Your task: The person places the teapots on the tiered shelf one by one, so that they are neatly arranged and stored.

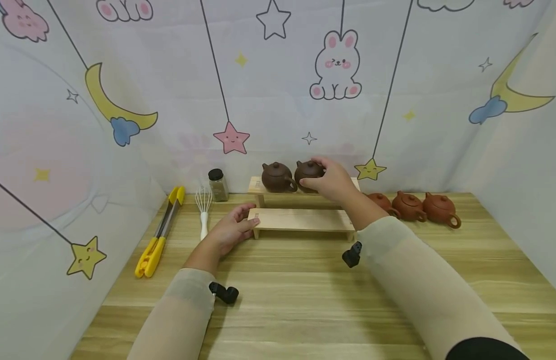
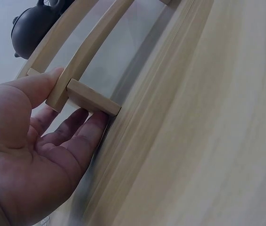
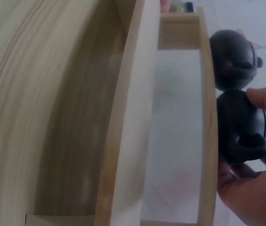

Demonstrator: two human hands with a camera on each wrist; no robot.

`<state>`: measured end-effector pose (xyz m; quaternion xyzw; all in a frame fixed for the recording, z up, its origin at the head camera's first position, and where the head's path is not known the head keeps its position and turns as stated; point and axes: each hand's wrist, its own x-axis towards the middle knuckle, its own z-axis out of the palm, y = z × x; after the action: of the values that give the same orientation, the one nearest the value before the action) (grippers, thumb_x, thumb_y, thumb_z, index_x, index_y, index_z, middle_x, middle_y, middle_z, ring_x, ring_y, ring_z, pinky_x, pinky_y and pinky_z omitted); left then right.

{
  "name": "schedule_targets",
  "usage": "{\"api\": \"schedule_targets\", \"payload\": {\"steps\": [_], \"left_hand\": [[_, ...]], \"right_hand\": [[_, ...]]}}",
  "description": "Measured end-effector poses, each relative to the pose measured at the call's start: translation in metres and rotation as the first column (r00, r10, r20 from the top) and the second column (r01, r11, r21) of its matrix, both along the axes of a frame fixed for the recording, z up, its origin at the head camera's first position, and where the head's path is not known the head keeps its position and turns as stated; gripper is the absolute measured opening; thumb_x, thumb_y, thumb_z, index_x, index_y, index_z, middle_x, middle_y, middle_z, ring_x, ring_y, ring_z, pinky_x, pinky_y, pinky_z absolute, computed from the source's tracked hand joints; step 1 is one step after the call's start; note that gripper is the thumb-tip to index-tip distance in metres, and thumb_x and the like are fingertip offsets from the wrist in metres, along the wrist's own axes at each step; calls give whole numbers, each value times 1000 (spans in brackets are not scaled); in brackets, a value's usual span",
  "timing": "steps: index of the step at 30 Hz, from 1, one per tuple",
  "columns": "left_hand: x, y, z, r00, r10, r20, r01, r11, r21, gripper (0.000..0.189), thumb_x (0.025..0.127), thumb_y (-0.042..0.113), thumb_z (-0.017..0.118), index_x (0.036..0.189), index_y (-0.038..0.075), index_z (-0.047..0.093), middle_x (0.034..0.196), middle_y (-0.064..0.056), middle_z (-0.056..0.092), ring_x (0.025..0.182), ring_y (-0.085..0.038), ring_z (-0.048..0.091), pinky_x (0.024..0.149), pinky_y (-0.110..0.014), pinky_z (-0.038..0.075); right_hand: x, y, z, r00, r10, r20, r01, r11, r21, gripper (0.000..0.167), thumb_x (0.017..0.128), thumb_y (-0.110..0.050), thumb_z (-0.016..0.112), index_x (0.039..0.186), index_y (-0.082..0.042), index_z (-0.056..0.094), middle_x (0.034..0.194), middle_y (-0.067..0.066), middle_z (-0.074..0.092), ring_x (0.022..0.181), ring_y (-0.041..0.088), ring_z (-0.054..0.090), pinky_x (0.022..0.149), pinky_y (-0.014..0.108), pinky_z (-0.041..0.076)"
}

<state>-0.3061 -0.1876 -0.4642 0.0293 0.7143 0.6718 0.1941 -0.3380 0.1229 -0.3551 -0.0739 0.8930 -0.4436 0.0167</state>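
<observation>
On the upper step [image 1: 256, 186] of a pale wooden two-step display stand, two dark brown teapots stand side by side. My right hand [image 1: 335, 184] holds the right-hand teapot [image 1: 306, 171], thumb in front and fingers behind its body. Its handle shows beneath the hand in the right wrist view. The other dark teapot [image 1: 275, 178] is just left of it. My left hand [image 1: 228, 234] grips the left end of the lower step [image 1: 300, 219]. In the left wrist view, the thumb lies against the board's end and the fingers curl by the leg [image 2: 93, 98]. Nothing sits on the lower step.
Several reddish-brown teapots, one of them the rightmost teapot [image 1: 440, 209], line up right of the stand, partly behind my right forearm. Left of it are yellow-handled tongs [image 1: 159, 235], a white-handled whisk [image 1: 203, 212] and a black-lidded jar [image 1: 218, 186]. A patterned curtain [image 1: 278, 100] hangs behind the table.
</observation>
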Motion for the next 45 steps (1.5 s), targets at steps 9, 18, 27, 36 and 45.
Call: {"api": "schedule_targets", "payload": {"steps": [9, 18, 27, 36, 45], "left_hand": [[1, 0, 1, 1000, -1, -3, 1, 1000, -4, 65, 109, 18, 64, 166, 15, 32, 182, -13, 2, 167, -32, 19, 128, -56, 36], [1, -1, -1, 1000, 2, -2, -2, 1000, -5, 65, 109, 18, 64, 166, 14, 32, 182, -13, 1, 168, -32, 16, 129, -58, 35], [2, -1, 0, 1000, -1, -3, 1, 1000, 7, 65, 109, 17, 64, 165, 13, 32, 182, -14, 3, 165, -33, 23, 129, -57, 35], [3, -1, 1, 1000, 1, 1, -1, 1000, 2, 65, 109, 17, 64, 166, 14, 31, 182, -14, 3, 165, -33, 24, 129, -57, 35], [0, 0, -2, 1000, 4, -3, -4, 1000, 12, 66, 109, 17, 64, 166, 14, 31, 181, -13, 11, 160, -33, 31, 129, -57, 35]], "right_hand": [[0, 2, -3, 1000, 16, -14, -16, 1000, 3, 83, 96, -42, 79, 166, -21, 39, 168, 12, 44, 154, 37, 43, 121, 56, 45], [11, 7, -4, 999, -25, -30, 24, 999, -36, 77, 97, -49, 77, 163, -27, 45, 167, 6, 45, 153, 34, 45, 118, 58, 48], [56, 39, -10, 997, -77, -22, 73, 985, -158, 70, 97, -50, 77, 158, -31, 50, 165, 6, 45, 151, 35, 47, 110, 61, 53], [92, 82, -24, 993, -101, -61, 92, 986, -142, 78, 97, -55, 76, 160, -22, 48, 162, 12, 51, 149, 37, 48, 115, 60, 47], [104, 130, -42, 988, -135, -74, 132, 990, -43, 76, 99, -58, 71, 160, -19, 48, 156, 16, 56, 142, 42, 53, 110, 62, 50]]}}
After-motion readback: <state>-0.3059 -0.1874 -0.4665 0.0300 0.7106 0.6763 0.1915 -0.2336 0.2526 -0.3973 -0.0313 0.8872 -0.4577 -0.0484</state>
